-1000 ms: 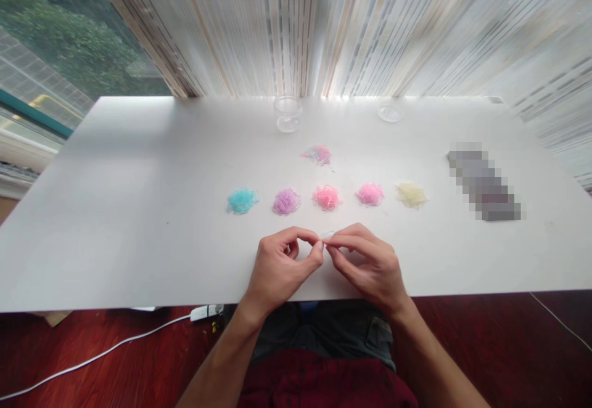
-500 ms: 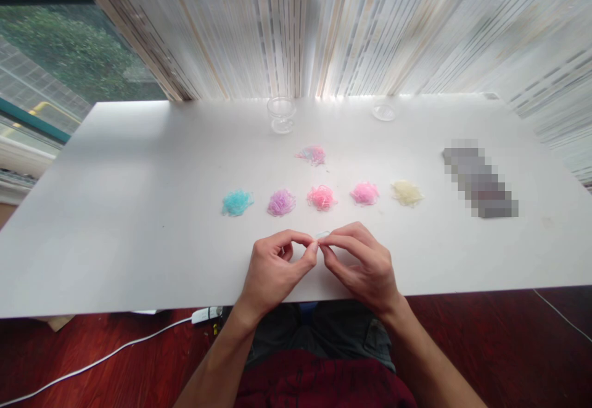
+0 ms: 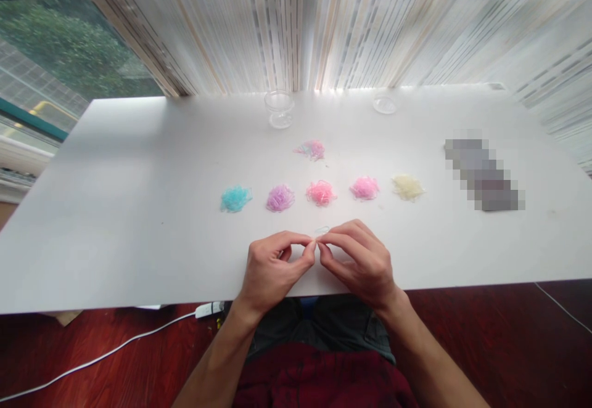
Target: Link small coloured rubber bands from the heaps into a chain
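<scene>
My left hand (image 3: 276,267) and my right hand (image 3: 361,262) meet fingertip to fingertip above the near part of the white table, each in a pinch. A thin pale-blue rubber band (image 3: 322,230) shows as a small loop just beyond the joined fingertips; the part between the fingers is hidden. Beyond the hands lies a row of small rubber band piles: turquoise (image 3: 235,199), purple (image 3: 280,198), coral pink (image 3: 320,193), light pink (image 3: 364,188) and pale yellow (image 3: 407,187). Farther back sits a mixed-colour pile (image 3: 311,150) of bands.
A clear plastic cup (image 3: 279,110) stands near the back edge of the white table (image 3: 139,211), with a clear round lid (image 3: 385,105) to its right. A blurred-out grey object (image 3: 485,174) lies at the right. Striped curtains (image 3: 259,26) hang behind.
The view has shifted slightly. Both hands stay pinched together, and a little more of the band's loop shows beyond the fingertips. The piles look the same.
</scene>
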`<state>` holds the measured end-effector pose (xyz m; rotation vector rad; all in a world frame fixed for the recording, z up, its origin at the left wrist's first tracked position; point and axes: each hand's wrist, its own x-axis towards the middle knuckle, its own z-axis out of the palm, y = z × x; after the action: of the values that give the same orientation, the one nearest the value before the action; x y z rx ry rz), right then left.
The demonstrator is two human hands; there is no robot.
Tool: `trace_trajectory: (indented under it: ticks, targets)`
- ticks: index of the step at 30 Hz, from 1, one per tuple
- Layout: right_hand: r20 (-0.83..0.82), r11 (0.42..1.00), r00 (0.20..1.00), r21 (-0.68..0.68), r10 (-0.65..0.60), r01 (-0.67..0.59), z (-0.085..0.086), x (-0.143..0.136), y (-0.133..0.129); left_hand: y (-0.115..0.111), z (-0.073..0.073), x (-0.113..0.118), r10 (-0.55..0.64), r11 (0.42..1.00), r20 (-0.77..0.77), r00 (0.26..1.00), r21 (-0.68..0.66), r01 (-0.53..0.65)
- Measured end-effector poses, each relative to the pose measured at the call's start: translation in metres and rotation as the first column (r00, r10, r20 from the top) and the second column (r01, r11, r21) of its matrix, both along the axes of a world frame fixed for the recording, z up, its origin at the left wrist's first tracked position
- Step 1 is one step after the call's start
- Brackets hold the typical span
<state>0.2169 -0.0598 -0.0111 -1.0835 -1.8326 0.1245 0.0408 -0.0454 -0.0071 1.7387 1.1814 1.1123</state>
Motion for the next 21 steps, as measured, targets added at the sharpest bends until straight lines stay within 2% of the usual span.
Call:
trace_trajectory:
  ticks: [12,21]
  targets:
    - [0.019,1.0,1.0,-0.018,-0.021,0.021,-0.0011,-0.0018,-0.0001,-0.0012,-0.0001,0.0011,-0.003,1.0,-0.044,0.999,-0.006,0.002]
    - [-0.066,0.996,0.998,-0.085,0.007,-0.013,0.0007,-0.0013,-0.001,0.0004,0.0016,0.0022,-0.019,1.0,-0.034,0.999,-0.022,0.018]
